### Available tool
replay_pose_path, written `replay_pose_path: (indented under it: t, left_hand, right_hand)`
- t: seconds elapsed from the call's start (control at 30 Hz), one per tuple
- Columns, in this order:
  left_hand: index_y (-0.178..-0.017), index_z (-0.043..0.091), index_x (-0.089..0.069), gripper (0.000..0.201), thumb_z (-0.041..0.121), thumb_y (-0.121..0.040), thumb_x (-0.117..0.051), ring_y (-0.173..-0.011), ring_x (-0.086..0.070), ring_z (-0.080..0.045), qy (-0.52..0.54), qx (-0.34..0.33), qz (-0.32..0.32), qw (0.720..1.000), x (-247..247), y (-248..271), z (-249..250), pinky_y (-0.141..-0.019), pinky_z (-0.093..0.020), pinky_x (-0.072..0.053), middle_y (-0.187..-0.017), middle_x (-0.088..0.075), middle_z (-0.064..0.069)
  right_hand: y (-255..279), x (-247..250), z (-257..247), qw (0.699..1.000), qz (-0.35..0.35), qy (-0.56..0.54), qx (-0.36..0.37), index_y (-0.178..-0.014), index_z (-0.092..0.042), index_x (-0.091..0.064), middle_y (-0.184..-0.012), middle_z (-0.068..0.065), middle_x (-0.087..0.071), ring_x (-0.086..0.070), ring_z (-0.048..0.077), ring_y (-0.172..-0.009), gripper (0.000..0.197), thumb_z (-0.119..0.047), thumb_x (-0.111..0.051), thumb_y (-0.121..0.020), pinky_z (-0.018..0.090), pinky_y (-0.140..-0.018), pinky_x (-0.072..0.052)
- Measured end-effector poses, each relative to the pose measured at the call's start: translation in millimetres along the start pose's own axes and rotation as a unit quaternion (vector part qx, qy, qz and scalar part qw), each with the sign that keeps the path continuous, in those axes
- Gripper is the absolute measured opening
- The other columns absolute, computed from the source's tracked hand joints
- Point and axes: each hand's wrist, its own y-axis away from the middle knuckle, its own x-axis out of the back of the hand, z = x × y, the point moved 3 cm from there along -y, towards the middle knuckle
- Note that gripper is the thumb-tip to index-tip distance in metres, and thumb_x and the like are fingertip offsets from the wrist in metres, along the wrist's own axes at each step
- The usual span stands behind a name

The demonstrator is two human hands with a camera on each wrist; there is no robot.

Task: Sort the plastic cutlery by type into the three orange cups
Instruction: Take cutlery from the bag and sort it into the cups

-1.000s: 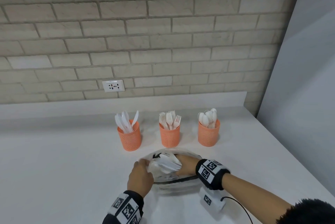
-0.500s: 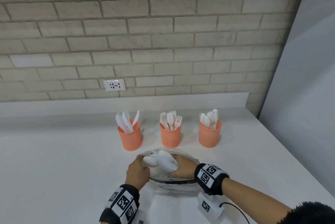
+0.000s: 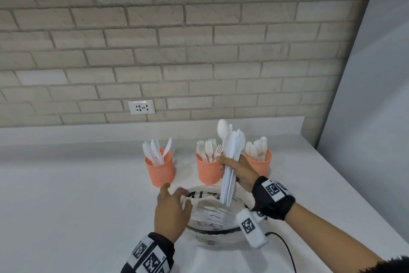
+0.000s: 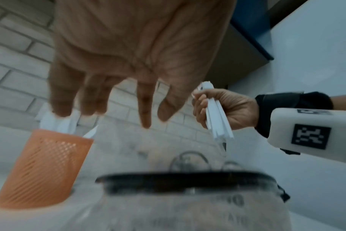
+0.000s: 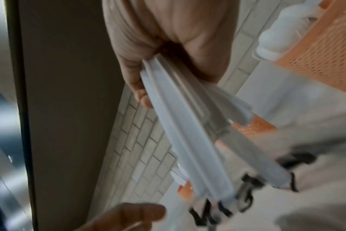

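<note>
Right hand (image 3: 240,172) has its fingers wrapped round a bundle of spoons (image 3: 230,162), upright, right in front of the spoon cup (image 3: 261,163). Left hand (image 3: 171,213) hovers loose-fingered and empty over the clear bowl (image 3: 212,231) just below the bundle.

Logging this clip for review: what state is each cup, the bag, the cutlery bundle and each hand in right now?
Left orange mesh cup: upright, holds white knives.
Middle orange mesh cup: upright, holds white forks.
Right orange mesh cup: upright, holds white spoons.
Clear plastic bag: on the counter, some cutlery inside.
Bundle of white plastic spoons: lifted above the bag, bowls up.
Right hand: grips the bundle.
Left hand: fingers spread, holds nothing.
</note>
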Motion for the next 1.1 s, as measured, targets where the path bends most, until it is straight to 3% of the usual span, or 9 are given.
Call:
replay_pose_path:
  t: [0.07, 0.13, 0.23, 0.3, 0.53, 0.7, 0.83, 1.03, 1.1]
  left_hand:
    - [-0.098, 0.021, -0.065, 0.013, 0.014, -0.09, -0.056, -0.113, -0.052, -0.021, 0.155, -0.057, 0.08, 0.983, 14, -2, 15, -0.091, -0.028, -0.041, -0.122, -0.05, -0.006]
    - [-0.099, 0.02, -0.062, 0.013, 0.017, -0.094, -0.05, -0.1, -0.058, -0.017, 0.362, 0.001, 0.027, 0.932, 13, -4, 27, -0.083, -0.028, -0.048, -0.107, -0.059, -0.001]
    - [-0.108, 0.003, -0.057, 0.033, 0.031, -0.098, -0.041, -0.093, -0.06, -0.026, 0.645, 0.197, -0.163, 0.72, -16, -2, 39, -0.086, -0.036, -0.048, -0.101, -0.061, -0.014]
    - [-0.113, -0.003, -0.053, 0.047, 0.04, -0.097, -0.039, -0.096, -0.059, -0.032, 0.707, 0.258, -0.23, 0.617, -32, -2, 45, -0.085, -0.039, -0.047, -0.107, -0.058, -0.022]
    - [-0.125, -0.011, -0.046, 0.06, 0.04, -0.1, -0.03, -0.09, -0.059, -0.035, 0.785, 0.285, -0.254, 0.487, -44, -6, 66, -0.082, -0.047, -0.053, -0.093, -0.063, -0.024]
    - [-0.122, -0.014, -0.048, 0.057, 0.034, -0.101, -0.026, -0.09, -0.063, -0.036, 0.799, 0.272, -0.262, 0.467, -33, -7, 81, -0.064, -0.048, -0.057, -0.104, -0.064, -0.027]
    - [-0.127, -0.01, -0.046, 0.06, 0.039, -0.101, -0.023, -0.101, -0.058, -0.035, 0.795, 0.269, -0.263, 0.476, -33, -8, 83, -0.066, -0.046, -0.058, -0.117, -0.06, -0.026]
    - [-0.118, 0.001, -0.058, 0.06, 0.05, -0.095, -0.031, -0.089, -0.064, -0.028, 0.767, 0.245, -0.313, 0.504, -34, -5, 86, -0.07, -0.036, -0.057, -0.097, -0.07, -0.018]
    - [-0.115, 0.002, -0.059, 0.068, 0.057, -0.094, -0.026, -0.091, -0.064, -0.028, 0.741, 0.239, -0.32, 0.539, -35, -7, 82, -0.076, -0.039, -0.054, -0.099, -0.069, -0.018]
  right_hand:
    - [1, 6, -12, 0.998, 0.037, -0.036, 0.025, -0.08, -0.012, -0.055, -0.056, 0.0, -0.053, -0.053, 0.008, -0.047, 0.011, -0.004, -0.061, -0.085, 0.022, -0.054, -0.051]
    - [5, 6, -22, 0.995, 0.058, -0.06, 0.05, -0.078, -0.012, -0.055, -0.053, -0.001, -0.051, -0.051, 0.008, -0.046, 0.013, -0.002, -0.06, -0.085, 0.022, -0.053, -0.049]
    - [17, -2, -31, 0.991, 0.068, -0.093, 0.071, -0.08, -0.012, -0.056, -0.053, -0.001, -0.051, -0.052, 0.009, -0.046, 0.012, -0.003, -0.059, -0.086, 0.022, -0.054, -0.049]
    - [24, -9, -33, 0.989, 0.072, -0.094, 0.086, -0.077, -0.013, -0.056, -0.053, -0.001, -0.052, -0.052, 0.011, -0.048, 0.013, -0.004, -0.06, -0.086, 0.025, -0.057, -0.049]
    - [37, -27, -22, 0.981, 0.149, -0.042, 0.12, -0.065, -0.013, -0.056, -0.052, 0.002, -0.054, -0.053, 0.007, -0.044, 0.023, -0.002, -0.065, -0.083, 0.019, -0.052, -0.05]
    - [37, -29, -4, 0.973, 0.193, -0.041, 0.123, -0.068, -0.011, -0.061, -0.06, 0.001, -0.06, -0.058, 0.012, -0.057, 0.021, 0.007, -0.067, -0.075, 0.018, -0.058, -0.05]
    - [37, -29, 5, 0.967, 0.217, -0.059, 0.121, -0.077, -0.007, -0.062, -0.071, 0.008, -0.064, -0.062, 0.02, -0.069, 0.016, 0.007, -0.069, -0.074, 0.024, -0.066, -0.052]
    - [34, -36, 6, 0.967, 0.204, -0.093, 0.118, -0.092, 0.0, -0.059, -0.062, 0.012, -0.063, -0.06, 0.014, -0.047, 0.017, 0.001, -0.069, -0.078, 0.027, -0.052, -0.055]
    - [33, -34, 7, 0.969, 0.205, -0.075, 0.114, -0.087, -0.006, -0.057, -0.055, 0.005, -0.056, -0.053, 0.011, -0.042, 0.015, -0.002, -0.069, -0.079, 0.023, -0.046, -0.05]
